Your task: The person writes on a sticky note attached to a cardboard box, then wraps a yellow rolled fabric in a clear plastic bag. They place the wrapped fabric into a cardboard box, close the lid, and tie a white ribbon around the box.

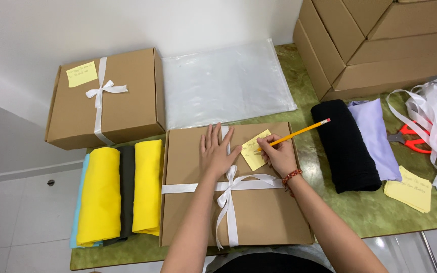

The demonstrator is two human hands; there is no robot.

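A brown cardboard box [233, 184] tied with a white ribbon [228, 189] lies near the person on the green table [380, 212]. The left hand [217, 151] is open and flat, pressing down on the box lid. The right hand [279, 154] is closed around a yellow pencil [293, 135], and the pencil tip touches a small yellow note [255, 150] stuck on the box. It looks like the writing step is going on now. The next move seems to need a steady box and small, careful strokes on the note. To the far left sits another tied box [104, 98] with its own note. Yellow folded cloths [120, 192] lie left of the near box.
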